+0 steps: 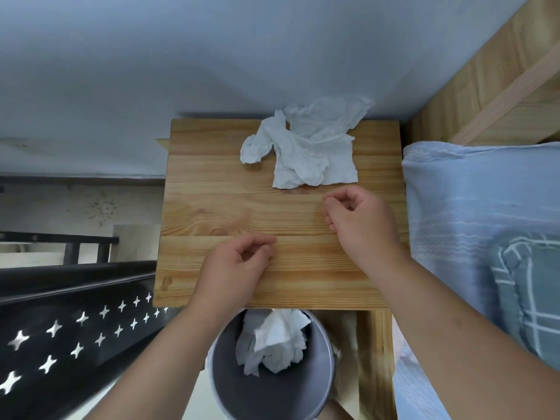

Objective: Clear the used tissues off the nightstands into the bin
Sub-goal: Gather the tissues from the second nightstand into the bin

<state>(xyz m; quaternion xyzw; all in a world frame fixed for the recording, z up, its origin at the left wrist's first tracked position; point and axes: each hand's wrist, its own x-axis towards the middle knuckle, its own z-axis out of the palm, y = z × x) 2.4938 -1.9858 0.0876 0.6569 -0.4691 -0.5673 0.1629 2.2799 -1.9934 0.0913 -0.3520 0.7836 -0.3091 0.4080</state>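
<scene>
Nightstand: pale pine wooden nightstand top (212,213) fills the centre of the frame; pushed against the light blue wall, with the blue-sheeted bed at the right edge of the frame.
Tissues left: crumpled white paper tissues (306,153) lie at the upper centre of the nightstand, the far piece leaning up against the wall; whether this is two sheets or three cannot be told, as they overlap.
Bin: round grey plastic bin (327,356) stands on the floor at the lower centre of the frame, just below the near edge of the nightstand; a wad of white tissue (275,344) already lies inside.
Left hand: left hand (233,268) hovers over the near half of the top; fingers loosely curled, holding nothing.
Right hand: right hand (360,219) sits just below the remaining tissues, not touching them; fingers half curled, empty.
Progress: judged partly done; some tissue binned, the pile on this top not yet lifted; any other nightstand is out of view.
</scene>
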